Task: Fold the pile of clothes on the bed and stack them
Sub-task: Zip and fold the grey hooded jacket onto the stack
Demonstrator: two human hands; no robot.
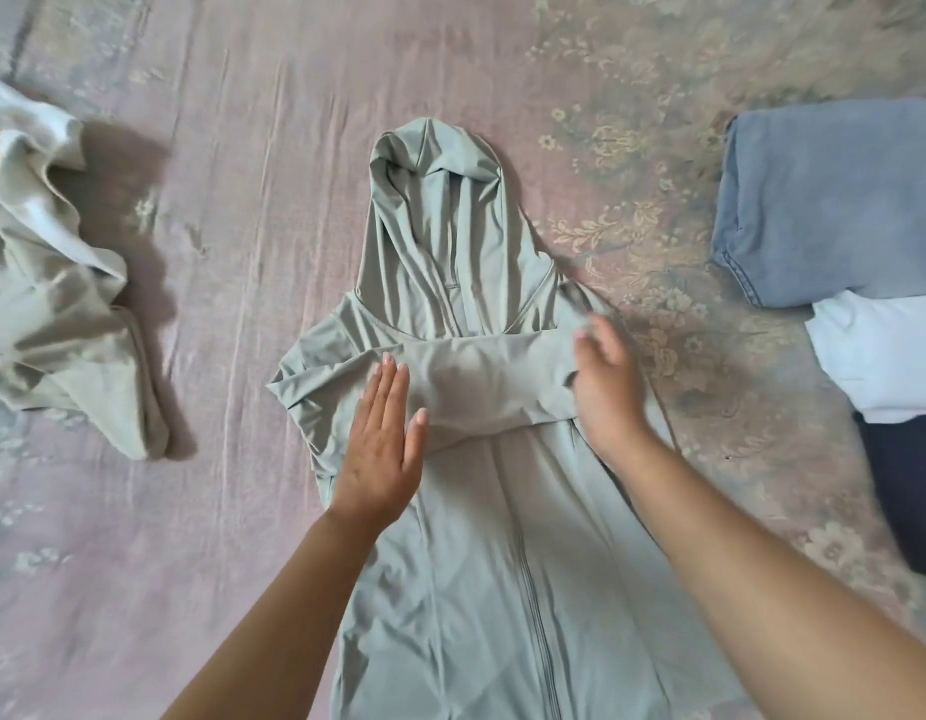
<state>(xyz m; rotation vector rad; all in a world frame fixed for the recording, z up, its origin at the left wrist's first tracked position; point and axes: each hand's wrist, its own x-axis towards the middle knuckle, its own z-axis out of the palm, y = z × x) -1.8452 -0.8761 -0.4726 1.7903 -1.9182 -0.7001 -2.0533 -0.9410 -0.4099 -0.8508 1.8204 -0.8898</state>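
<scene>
I see a pale green zip hoodie laid flat, front up, in the middle of the pink floral bedsheet, hood pointing away from the camera, zipper running down toward it. One sleeve is folded crosswise over the chest, just below the hood opening.

L hand lies flat on the hoodie at the sleeve's L end, fingers straight and together, pressing the fabric, nothing gripped. R hand is at the sleeve's R end by the hoodie's shoulder; it's motion-blurred, fingers look bent over the fabric edge, but I can't tell whether they pinch it or just touch.

Left of the hoodie, well apart: a crumpled cream/beige garment, unfolded. Right of the hoodie, well apart: folded items overlapping in a row, blue jeans farthest from camera, a white folded garment touching them, then a dark navy garment nearest, partly under the white one.

No containers in view; everything lies directly on the sheet.
</scene>
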